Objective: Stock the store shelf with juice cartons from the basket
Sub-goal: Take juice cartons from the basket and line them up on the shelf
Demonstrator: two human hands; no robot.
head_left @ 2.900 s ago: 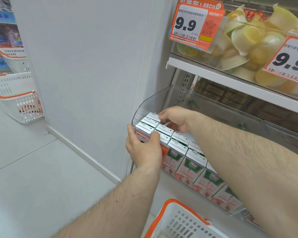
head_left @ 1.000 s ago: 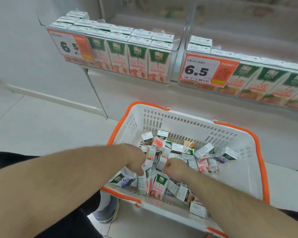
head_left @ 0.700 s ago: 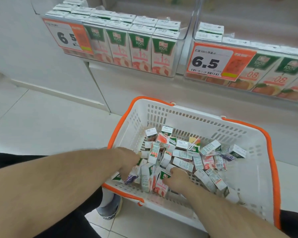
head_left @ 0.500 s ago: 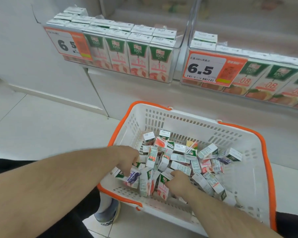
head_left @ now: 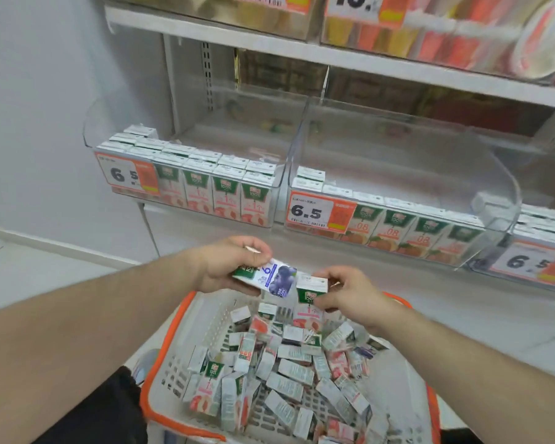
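Observation:
A white basket (head_left: pixel 186 334) with an orange rim stands on the floor below me, holding several small juice cartons (head_left: pixel 289 376) in a loose heap. Above it my left hand (head_left: pixel 228 264) grips a carton with a blue-purple blueberry print (head_left: pixel 274 278), lying sideways. My right hand (head_left: pixel 346 291) pinches a green-and-pink carton (head_left: pixel 310 299) upright, just right of the blueberry one. On the shelf beyond, a clear bin (head_left: pixel 186 187) at the left holds rows of pink cartons, and a second clear bin (head_left: pixel 398 225) to its right holds orange-print cartons.
Orange price tags (head_left: pixel 321 213) reading 6.5 hang on the bin fronts. A third bin (head_left: pixel 539 248) shows at the far right. An upper shelf (head_left: pixel 334 56) carries packaged fruit. A white wall (head_left: pixel 39 123) and tiled floor lie to the left. My dark trouser leg (head_left: pixel 109 411) is beside the basket.
Both hands have come up out of the basket, each now holding a carton. My view has lifted toward the shelf.

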